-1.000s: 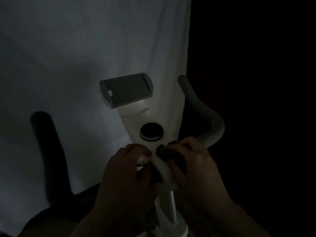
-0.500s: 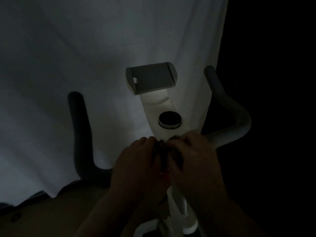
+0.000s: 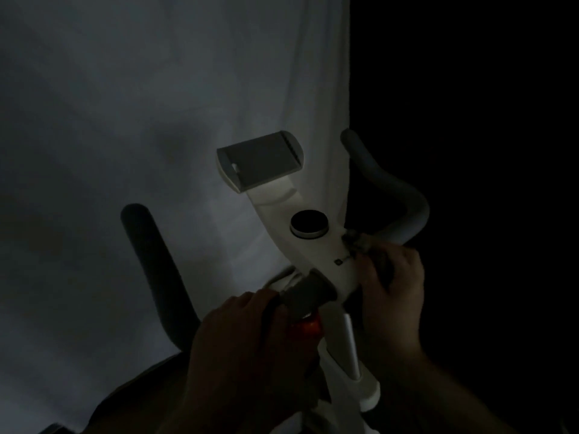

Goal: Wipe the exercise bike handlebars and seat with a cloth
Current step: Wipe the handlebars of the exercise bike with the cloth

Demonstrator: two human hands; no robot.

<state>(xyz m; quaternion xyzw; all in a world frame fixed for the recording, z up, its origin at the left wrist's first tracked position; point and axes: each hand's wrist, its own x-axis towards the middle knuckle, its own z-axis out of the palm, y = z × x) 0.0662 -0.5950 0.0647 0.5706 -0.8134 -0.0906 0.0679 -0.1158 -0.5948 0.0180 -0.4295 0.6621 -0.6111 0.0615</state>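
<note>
Head view:
- Lighting: very dim; detail limited.
- My right hand (image 3: 391, 277): fingers curled round a dark cloth (image 3: 366, 249), gripping it. Cloth bunched vs. the base of the right handlebar (image 3: 394, 195), where the bar meets the white centre stem (image 3: 316, 245).
- My left hand (image 3: 247, 327): fingers curled over the near-left side of the stem, next to a dark grey cylindrical piece (image 3: 307, 296). Fingertips touch or grip it; can't tell which, too dark. Can't tell if that piece is more cloth or a bike part.
- Small orange-red part (image 3: 308, 327): just below the grey piece, beside my left thumb.
- Left handlebar (image 3: 153, 270): dark, curved, well apart from both hands, untouched.
- Grey device holder (image 3: 260, 159): tilted, at far end of stem.
- Round black knob w/ silver rim (image 3: 308, 223): on stem, between holder and my hands; just beside the cloth, not touching.
- Silver post (image 3: 349, 346): runs down from stem between my forearms into a white collar (image 3: 366, 393).
- White curtain (image 3: 156, 120): behind the bike, left and centre. Right side is black.
- Seat: not in frame.
</note>
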